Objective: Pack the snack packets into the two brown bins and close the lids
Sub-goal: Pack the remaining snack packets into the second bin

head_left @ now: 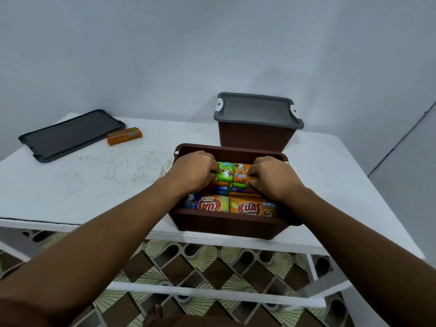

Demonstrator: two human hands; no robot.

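Snack packets (226,206) are filling the open brown bin (226,224), which is sitting at the near edge of the white tabletop (94,185), in the centre of the frame. Just behind it, a second brown bin (252,138) is standing with its grey lid (257,109) on. At the upper left a loose grey lid (70,135) is lying flat, with a lone orange packet (125,136) just beside its right end.

The packets are showing glossy orange, green and blue wrappers, packed tightly on edge in rows. My hands are covering the outer ends of the far row. My left hand (193,171) is gripping a green packet (224,172) there, fingers curled over it, and my right hand (271,178) is pinching the orange one (240,171) touching it.
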